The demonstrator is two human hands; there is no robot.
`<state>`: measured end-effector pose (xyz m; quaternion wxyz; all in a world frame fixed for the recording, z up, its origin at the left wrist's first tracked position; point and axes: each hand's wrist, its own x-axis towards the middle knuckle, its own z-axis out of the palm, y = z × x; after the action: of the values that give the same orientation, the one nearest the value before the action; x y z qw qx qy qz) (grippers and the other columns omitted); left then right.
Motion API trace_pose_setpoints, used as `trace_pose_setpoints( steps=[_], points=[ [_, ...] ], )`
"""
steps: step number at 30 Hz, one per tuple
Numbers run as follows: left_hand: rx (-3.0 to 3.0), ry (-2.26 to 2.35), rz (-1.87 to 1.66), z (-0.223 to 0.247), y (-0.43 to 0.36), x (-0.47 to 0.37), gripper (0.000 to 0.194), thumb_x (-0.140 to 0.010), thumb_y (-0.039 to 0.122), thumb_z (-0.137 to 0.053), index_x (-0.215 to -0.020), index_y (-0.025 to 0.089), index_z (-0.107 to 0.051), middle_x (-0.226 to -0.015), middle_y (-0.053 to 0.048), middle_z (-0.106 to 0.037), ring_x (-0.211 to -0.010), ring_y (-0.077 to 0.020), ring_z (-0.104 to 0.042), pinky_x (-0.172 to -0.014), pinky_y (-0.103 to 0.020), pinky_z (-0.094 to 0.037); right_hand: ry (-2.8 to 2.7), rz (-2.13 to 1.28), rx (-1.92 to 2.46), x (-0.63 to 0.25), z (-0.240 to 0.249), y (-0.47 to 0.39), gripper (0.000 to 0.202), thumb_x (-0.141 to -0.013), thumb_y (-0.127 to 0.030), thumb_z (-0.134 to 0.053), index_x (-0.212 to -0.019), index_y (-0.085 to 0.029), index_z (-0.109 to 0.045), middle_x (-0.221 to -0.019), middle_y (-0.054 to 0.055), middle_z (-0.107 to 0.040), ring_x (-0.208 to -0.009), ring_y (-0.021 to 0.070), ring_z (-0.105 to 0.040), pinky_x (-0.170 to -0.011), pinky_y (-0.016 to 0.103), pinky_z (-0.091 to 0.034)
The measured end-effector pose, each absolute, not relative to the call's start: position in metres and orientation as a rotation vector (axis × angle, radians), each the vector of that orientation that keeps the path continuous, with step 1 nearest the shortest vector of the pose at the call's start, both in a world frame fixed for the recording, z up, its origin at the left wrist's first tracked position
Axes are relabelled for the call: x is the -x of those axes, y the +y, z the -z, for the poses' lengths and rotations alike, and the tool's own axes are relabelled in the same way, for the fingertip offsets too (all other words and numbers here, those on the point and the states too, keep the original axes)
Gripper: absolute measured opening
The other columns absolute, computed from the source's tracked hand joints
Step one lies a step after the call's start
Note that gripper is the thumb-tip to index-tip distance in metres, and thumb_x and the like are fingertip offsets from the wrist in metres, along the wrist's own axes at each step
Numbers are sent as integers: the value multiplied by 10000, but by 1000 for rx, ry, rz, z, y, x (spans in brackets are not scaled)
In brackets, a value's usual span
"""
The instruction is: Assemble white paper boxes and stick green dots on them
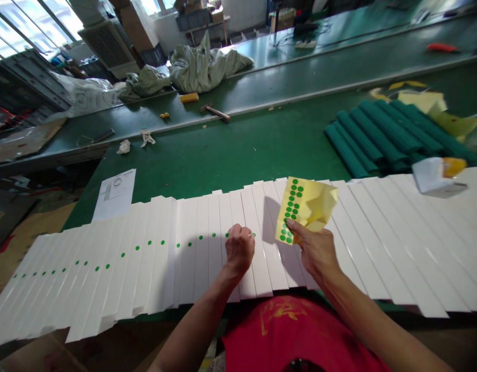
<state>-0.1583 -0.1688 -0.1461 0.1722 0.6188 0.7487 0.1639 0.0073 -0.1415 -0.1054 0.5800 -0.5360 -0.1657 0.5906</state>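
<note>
White flat boxes (153, 279) lie side by side in a long row, those on the left each bearing a green dot. My left hand (239, 249) is closed low over the middle boxes, fingertips together beside a green dot (254, 235); whether they pinch anything is hidden. My right hand (318, 250) grips a yellow sheet (313, 204) with columns of green round stickers, its thumb on the lower stickers. The sheet is held above the boxes, to the right of my left hand.
Green ribbed rolls (393, 134) lie at the back right, with a small white box (440, 177) before them. A printed paper (114, 194) sits at the left. Farther back are a hammer (215, 112) and crumpled grey sacks (203, 67).
</note>
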Motion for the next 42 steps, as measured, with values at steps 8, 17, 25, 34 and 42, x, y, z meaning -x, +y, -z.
trace_pose_setpoints(
  steps=[8,17,25,34,42],
  points=[
    [-1551,1803,-902,125,-151,145,163,-871,261,-551,-808,160,-662,-779,-50,-650,-775,-174,-614,-746,-295,-482,-340,-1418,1241,-6,103,-146,425,-536,-212,-879,-914,-114,-710,-894,80,-750,-726,196,-706,-663,287,-598],
    [-1229,1419,-1072,84,-121,118,215,-811,277,-574,-898,152,-726,-776,-31,-706,-700,-148,-633,-611,-228,-491,-628,-1602,1162,-28,96,-155,511,-628,-420,-825,-1026,-131,-684,-985,110,-729,-838,234,-689,-725,331,-556],
    [-1760,1189,-602,50,-115,132,227,-822,230,-543,-888,188,-756,-762,-2,-687,-663,-116,-602,-554,-190,-402,-1043,-1324,1332,-120,46,-121,696,-502,-321,-895,-1147,-197,-664,-1183,119,-667,-1089,270,-610,-851,348,-525],
    [-1880,1438,-670,48,-121,117,656,-617,425,-808,-1207,210,-619,-1003,-66,-670,-854,-204,-616,-744,-291,-470,-568,-1475,1395,-100,60,-137,365,-482,-351,-896,-630,-144,-634,-597,54,-688,-461,186,-625,-423,269,-512],
    [-891,1026,-930,61,-130,117,625,-570,248,-841,-1121,102,-584,-959,-93,-691,-822,-171,-657,-770,-293,-515,-471,-1440,1370,-102,56,-139,373,-506,-353,-889,-698,-153,-640,-598,43,-687,-441,202,-627,-400,286,-519]
  ],
)
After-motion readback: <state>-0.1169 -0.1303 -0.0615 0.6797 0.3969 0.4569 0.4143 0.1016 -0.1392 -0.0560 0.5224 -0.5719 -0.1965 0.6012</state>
